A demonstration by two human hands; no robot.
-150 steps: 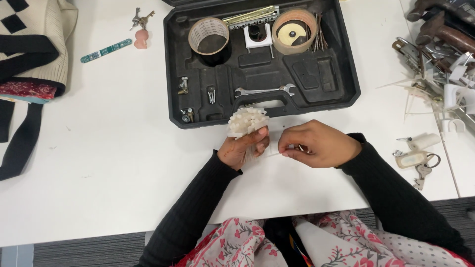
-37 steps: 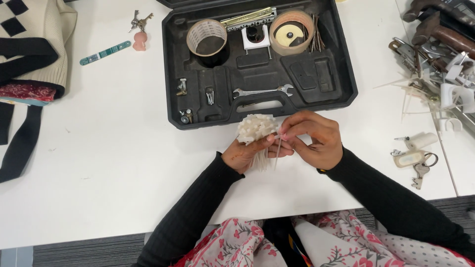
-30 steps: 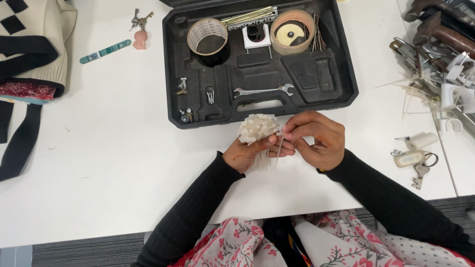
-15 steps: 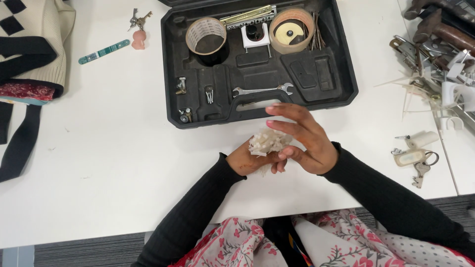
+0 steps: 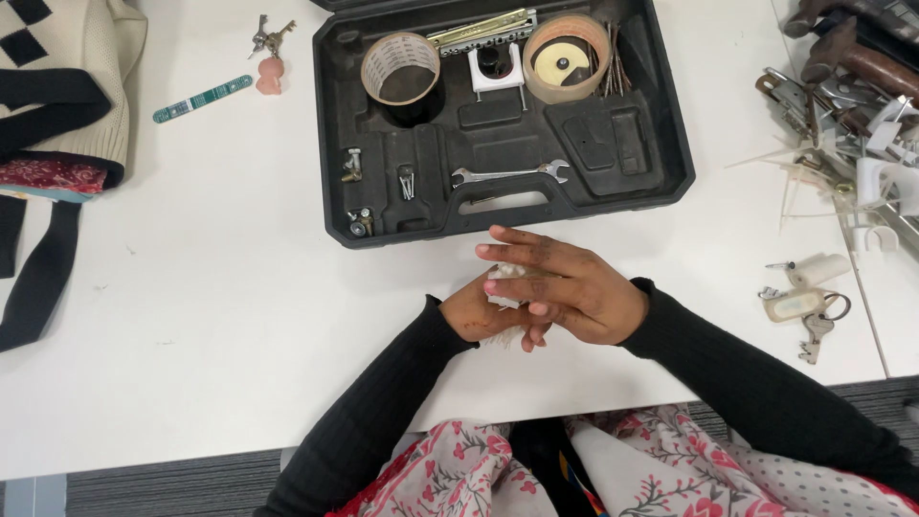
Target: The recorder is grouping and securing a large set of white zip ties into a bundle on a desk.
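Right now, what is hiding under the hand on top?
Under the right hand a bit of a white fluffy lump peeks out, pressed against the left hand below. Most of the lump is covered, so its full shape cannot be seen.

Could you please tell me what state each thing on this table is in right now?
Tool case: open, flat on the table.
White wad: squeezed between both hands, mostly hidden.
Left hand: under the wad, gripping it.
Right hand: pressed over the wad.
Tape roll: upright in the case.
Wrench: lying flat in the case.
Keys: loose on the table.
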